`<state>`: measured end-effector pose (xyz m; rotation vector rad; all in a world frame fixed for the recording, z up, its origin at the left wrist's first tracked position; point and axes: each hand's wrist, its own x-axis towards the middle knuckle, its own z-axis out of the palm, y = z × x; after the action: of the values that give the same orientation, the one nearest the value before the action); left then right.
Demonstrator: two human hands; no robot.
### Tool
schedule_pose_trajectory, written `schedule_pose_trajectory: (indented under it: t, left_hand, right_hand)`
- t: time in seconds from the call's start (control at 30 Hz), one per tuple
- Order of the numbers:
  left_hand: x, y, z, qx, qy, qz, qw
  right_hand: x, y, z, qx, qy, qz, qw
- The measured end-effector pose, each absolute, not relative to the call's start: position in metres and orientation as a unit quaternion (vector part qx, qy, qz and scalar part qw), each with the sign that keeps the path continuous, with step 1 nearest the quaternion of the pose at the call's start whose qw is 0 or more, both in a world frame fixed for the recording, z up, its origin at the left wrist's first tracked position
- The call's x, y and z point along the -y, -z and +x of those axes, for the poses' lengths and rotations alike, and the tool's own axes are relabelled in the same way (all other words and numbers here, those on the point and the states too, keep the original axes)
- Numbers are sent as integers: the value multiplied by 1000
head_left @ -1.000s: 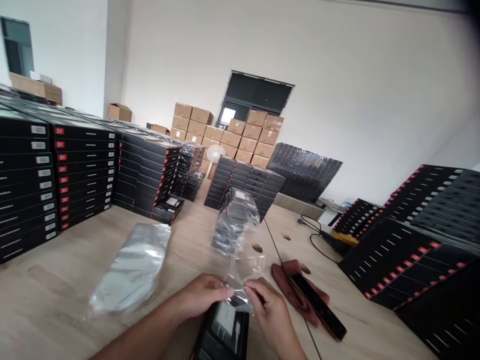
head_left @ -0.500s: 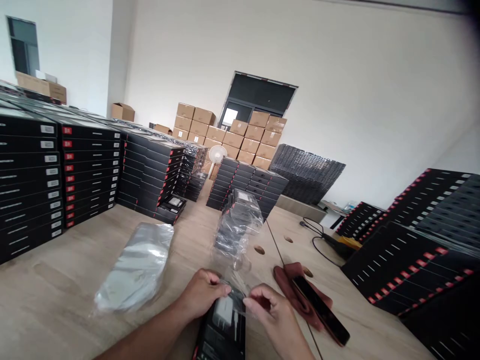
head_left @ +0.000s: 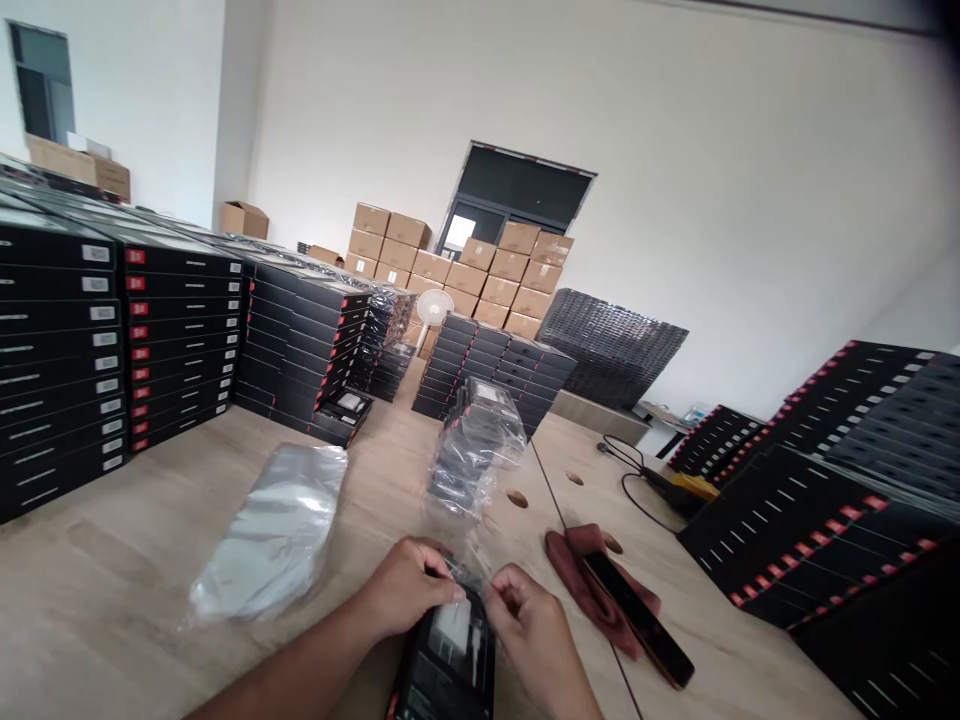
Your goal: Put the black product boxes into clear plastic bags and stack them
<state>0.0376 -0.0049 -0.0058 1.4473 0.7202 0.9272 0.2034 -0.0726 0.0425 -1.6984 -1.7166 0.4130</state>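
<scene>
A black box (head_left: 444, 668) with a white charger and cable printed on it lies in front of me, its near end cut off by the frame. My left hand (head_left: 411, 588) pinches clear plastic film at the box's far left corner, thumb on top. At the far right corner my right hand (head_left: 529, 622) has thumb and forefinger closed on the same clear plastic bag (head_left: 474, 572), which reaches past the box's far end. Just beyond, film-wrapped black boxes (head_left: 466, 470) are stacked. A pile of flat clear bags (head_left: 276, 535) lies to the left.
Tall stacks of black boxes stand left (head_left: 180, 350) and right (head_left: 806, 540). A dark phone (head_left: 637, 620) rests on a reddish-brown cloth (head_left: 585, 590) at my right. Behind are a white fan (head_left: 434, 307), cartons (head_left: 469, 270) and a black cable (head_left: 634, 480).
My right hand has shifted slightly left and its fingers have closed tighter by the box's far corner. The plastic between my hands is drawn in closer to the box's end.
</scene>
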Motion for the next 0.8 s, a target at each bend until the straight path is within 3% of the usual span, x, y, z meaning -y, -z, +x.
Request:
schedule_pose_trajectory:
  t: [0.2,0.37,0.43,0.53,0.7,0.8]
  left_hand:
    - [2,9,39,-350,-387,630,575]
    - [4,6,39,-377,-388,641,544]
    - [4,4,39,-390,-386,642,535]
    - [5,2,39,-408,-383,637,531]
    - [6,1,38,-415,-398,643,506]
    - [6,-1,36,-417,-402,643,501]
  right_hand:
    - [73,-44,204,654,-75,-660,363]
    - [77,-45,193,678,11,-707,202]
    - [78,-47,194,656,86,-729,176]
    - [79,-47,197,632,169,-731,197]
    - [78,-45,202,658,152,-720,159]
    - [78,-48,212,622,171,-739,193]
